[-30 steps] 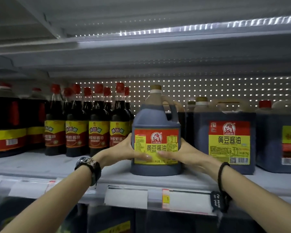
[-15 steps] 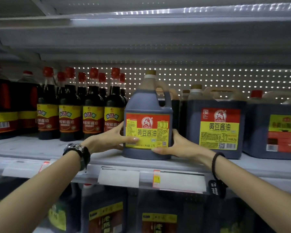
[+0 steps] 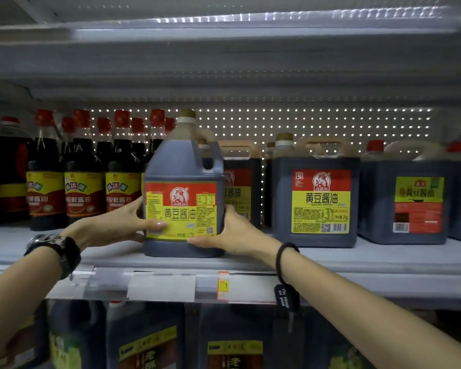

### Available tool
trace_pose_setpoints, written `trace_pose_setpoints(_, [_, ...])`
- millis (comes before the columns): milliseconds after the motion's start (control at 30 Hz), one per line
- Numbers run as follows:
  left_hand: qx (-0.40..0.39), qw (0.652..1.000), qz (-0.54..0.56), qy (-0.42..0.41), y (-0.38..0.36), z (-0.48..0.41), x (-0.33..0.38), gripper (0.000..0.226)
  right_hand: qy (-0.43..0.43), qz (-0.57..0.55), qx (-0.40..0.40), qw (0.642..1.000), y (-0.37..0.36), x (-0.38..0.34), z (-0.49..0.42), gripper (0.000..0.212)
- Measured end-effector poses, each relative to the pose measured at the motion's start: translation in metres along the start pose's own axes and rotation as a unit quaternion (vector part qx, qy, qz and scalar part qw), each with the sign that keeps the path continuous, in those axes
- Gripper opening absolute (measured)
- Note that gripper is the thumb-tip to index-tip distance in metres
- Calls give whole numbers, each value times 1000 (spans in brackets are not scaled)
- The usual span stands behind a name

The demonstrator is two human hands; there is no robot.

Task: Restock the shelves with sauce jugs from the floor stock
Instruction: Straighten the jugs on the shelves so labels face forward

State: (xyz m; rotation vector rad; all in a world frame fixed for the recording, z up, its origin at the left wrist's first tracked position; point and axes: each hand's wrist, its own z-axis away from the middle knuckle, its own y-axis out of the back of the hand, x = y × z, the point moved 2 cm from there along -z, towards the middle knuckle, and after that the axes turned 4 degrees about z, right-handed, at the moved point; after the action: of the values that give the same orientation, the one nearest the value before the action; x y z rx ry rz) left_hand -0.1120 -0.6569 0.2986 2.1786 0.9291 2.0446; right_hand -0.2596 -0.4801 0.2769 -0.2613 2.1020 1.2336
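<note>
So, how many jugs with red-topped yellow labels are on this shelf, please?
3: the front jug, one partly hidden behind it, a larger one to the right. Others may be hidden.

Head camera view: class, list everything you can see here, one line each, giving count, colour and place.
Held jug: one, dark, red-and-yellow label, shelf front, centre.
Matching jugs: at least two, dark, same label, behind and right of it.
Green-label jug: at least one, dark, far right.
Tall bottles: several, dark, red caps, left of the held jug.
Big jug: one, dark, red cap, far left.
Lower jugs: several, dark, yellow labels, shelf below.
Shelf: one, grey, under the jugs.
Pegboard: one, grey, behind.
Wristwatch: one, dark, left wrist.
Wristband: one, black, right wrist.
Left hand: grips the held jug's left side.
Right hand: grips its right side.
</note>
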Motion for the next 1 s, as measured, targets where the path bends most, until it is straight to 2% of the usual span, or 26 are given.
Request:
trace_pose_setpoints(67, [18,1000,5,-1,11,7,-3,107,4,10,-6,1000,-12,-7,-9,92])
trace_pose_setpoints(233, [69,996,52,-5,34,25,-14,109,9,19,-13,1000,-37,-31,-26,98])
trace_pose_setpoints(367, [99,991,86,-6,43,39,-17,89,-5,20,-15,1000,-55,-45,-35,103])
trace_pose_setpoints(467, [109,991,72,-7,50,48,-20,105,-8,16,-14,1000,-66,-54,-40,105])
trace_pose_setpoints(567, [128,989,72,-18,50,55,-21,105,-10,6,-18,1000,-69,-60,-39,109])
trace_pose_setpoints(633, [156,986,47,-34,41,59,-17,102,-6,0,-54,999,-65,-60,-35,120])
trace_pose_setpoints(700, [265,959,-42,-91,26,60,-9,90,-3,10,-98,995,-54,-55,-26,117])
trace_pose_setpoints(733, [342,922,-98,-154,15,62,-1,81,-12,6,-95,995,-46,-50,-23,108])
trace_pose_setpoints(767, [399,873,-146,-238,-1,65,11,68,-21,-5,-58,998,-35,-42,-20,98])
trace_pose_setpoints(800, [414,836,-171,-317,-20,65,25,54,-26,-11,1,1000,-22,-35,-18,89])
trace_pose_setpoints(833, [386,828,-178,-365,-39,60,36,42,-38,-8,64,997,-7,-28,-16,80])
trace_pose_setpoints(900, [279,877,-156,-357,-80,43,55,26,-73,6,158,985,16,-16,-18,67])
trace_pose_setpoints(933, [228,911,-139,-314,-96,29,61,28,-98,9,176,979,25,-11,-18,66])
trace_pose_setpoints(1000, [174,965,-77,-178,-117,-8,63,51,-139,-20,180,974,35,2,-22,76])
